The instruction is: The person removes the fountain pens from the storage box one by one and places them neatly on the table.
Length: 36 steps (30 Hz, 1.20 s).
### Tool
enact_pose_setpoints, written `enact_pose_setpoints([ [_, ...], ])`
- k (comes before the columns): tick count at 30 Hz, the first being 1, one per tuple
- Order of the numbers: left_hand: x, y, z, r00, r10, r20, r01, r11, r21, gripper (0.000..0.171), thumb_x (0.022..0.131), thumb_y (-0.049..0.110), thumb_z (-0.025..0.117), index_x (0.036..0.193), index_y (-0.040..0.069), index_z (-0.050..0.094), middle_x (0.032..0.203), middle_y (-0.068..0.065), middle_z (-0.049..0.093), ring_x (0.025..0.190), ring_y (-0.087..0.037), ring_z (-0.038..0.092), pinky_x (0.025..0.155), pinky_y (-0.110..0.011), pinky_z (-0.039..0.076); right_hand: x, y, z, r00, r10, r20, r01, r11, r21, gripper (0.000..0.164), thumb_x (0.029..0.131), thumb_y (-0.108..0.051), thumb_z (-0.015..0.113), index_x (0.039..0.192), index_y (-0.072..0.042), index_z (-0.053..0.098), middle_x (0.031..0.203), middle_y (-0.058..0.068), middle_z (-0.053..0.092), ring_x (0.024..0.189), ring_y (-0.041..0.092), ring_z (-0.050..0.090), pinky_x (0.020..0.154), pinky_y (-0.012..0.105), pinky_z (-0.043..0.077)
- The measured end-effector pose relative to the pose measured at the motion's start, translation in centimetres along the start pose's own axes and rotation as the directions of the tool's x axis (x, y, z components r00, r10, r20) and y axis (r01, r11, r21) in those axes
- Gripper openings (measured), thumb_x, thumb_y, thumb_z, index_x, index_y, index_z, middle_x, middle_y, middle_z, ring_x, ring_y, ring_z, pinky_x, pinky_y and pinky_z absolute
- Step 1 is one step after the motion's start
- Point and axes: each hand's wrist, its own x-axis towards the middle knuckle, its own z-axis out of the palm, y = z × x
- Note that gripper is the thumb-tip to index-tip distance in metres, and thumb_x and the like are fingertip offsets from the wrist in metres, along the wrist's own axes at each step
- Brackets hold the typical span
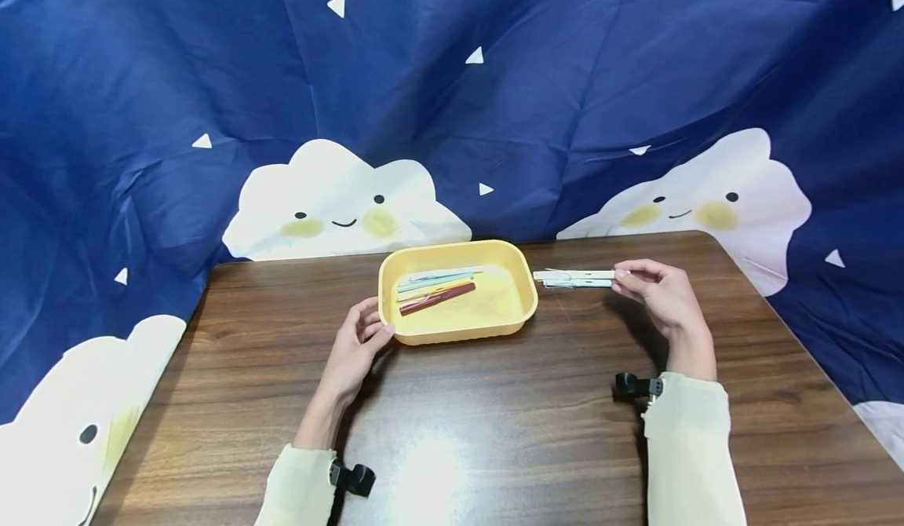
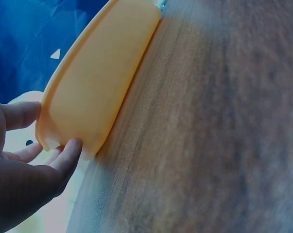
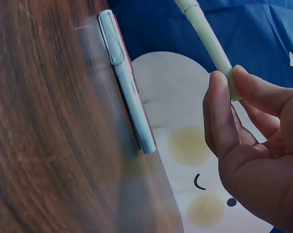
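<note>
In the head view, a shallow yellow plastic tray [image 1: 459,336] sits on the table with several pens inside, among them a dark red pen [image 1: 438,299]. My left hand [image 1: 358,345] holds the tray's left end, its thumb at the front corner and its fingers along the side. On the right, my right hand [image 1: 667,298] pinches one end of a pale pen [image 3: 212,46] between thumb and fingers. That pen is raised above the table and points left. Beside it, a light blue pen [image 3: 131,97] with a clip lies on the table, a reddish strip showing along its far edge.
The brown wood-grain table [image 1: 494,408] ends at the back against a blue cloth [image 1: 438,102] printed with white clouds and triangles. Black wrist cameras are strapped over both pale sleeves [image 1: 688,424].
</note>
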Motion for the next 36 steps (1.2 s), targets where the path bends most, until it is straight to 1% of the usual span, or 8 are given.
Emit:
enact_pose_setpoints([
  [3, 0.0, 0.0, 0.0, 1.0, 0.0, 0.0, 0.0, 1.0, -0.002, 0.058, 0.097, 0.0, 0.064, 0.149, 0.003, 0.039, 0.137, -0.023, 0.051, 0.117, -0.028, 0.052, 0.087, -0.019, 0.05, 0.0, 0.2, -0.3, 1.0, 0.001, 0.003, -0.001, 1.0, 0.015, 0.018, 0.092, 0.015, 0.063, 0.095, 0.002, 0.075, 0.085, 0.005, 0.073, 0.079, 0.011, 0.071, 0.076, 0.024, 0.059],
  [10, 0.0, 0.0, 0.0, 1.0, 0.002, 0.001, -0.002, 1.0, -0.003, 0.058, 0.097, 0.0, 0.064, 0.149, 0.003, 0.039, 0.136, -0.022, 0.051, 0.116, -0.028, 0.052, 0.087, -0.019, 0.05, 0.1, 1.0, -1.0, 0.999, 0.033, -0.011, -0.033, 0.999, 0.034, 0.024, 0.093, 0.016, 0.06, 0.091, 0.0, 0.076, 0.085, 0.006, 0.073, 0.077, 0.01, 0.071, 0.076, 0.023, 0.058],
  [15, 0.1, -0.1, 0.0, 1.0, 0.019, -0.005, -0.019, 1.0, -0.011, 0.058, 0.097, -0.002, 0.064, 0.149, 0.001, 0.039, 0.136, -0.024, 0.051, 0.115, -0.027, 0.052, 0.087, -0.02, 0.05, 0.2, 1.2, -1.5, 0.997, 0.079, -0.015, -0.079, 0.997, 0.009, 0.024, 0.094, 0.015, 0.061, 0.09, -0.003, 0.077, 0.086, 0.004, 0.073, 0.078, 0.01, 0.071, 0.076, 0.023, 0.058],
  [19, 0.1, -0.1, 0.0, 1.0, 0.022, 0.0, -0.022, 1.0, -0.011, 0.058, 0.097, -0.002, 0.063, 0.149, 0.0, 0.038, 0.136, -0.025, 0.051, 0.115, -0.027, 0.052, 0.088, -0.02, 0.05, 0.3, 1.2, -1.9, 0.994, 0.109, -0.028, -0.11, 0.994, -0.014, 0.021, 0.093, 0.014, 0.062, 0.092, -0.002, 0.076, 0.087, 0.004, 0.072, 0.078, 0.009, 0.071, 0.076, 0.023, 0.058],
  [26, 0.1, -0.2, 0.0, 1.0, 0.015, -0.001, -0.015, 1.0, -0.007, 0.057, 0.097, -0.002, 0.063, 0.149, 0.001, 0.039, 0.137, -0.024, 0.051, 0.115, -0.027, 0.052, 0.087, -0.02, 0.05, 0.6, 1.9, -2.4, 0.991, 0.132, -0.029, -0.133, 0.991, -0.034, 0.019, 0.094, 0.014, 0.061, 0.093, 0.002, 0.075, 0.087, 0.004, 0.072, 0.078, 0.01, 0.071, 0.077, 0.024, 0.058],
  [36, 0.1, -0.2, -0.1, 1.0, 0.013, 0.006, -0.013, 1.0, 0.001, 0.057, 0.097, 0.0, 0.064, 0.149, 0.003, 0.04, 0.136, -0.022, 0.052, 0.116, -0.028, 0.052, 0.087, -0.02, 0.05, 0.8, 2.4, -3.0, 0.987, 0.155, -0.04, -0.157, 0.986, -0.06, 0.018, 0.094, 0.013, 0.061, 0.096, 0.002, 0.074, 0.088, 0.004, 0.071, 0.08, 0.01, 0.071, 0.079, 0.025, 0.058],
])
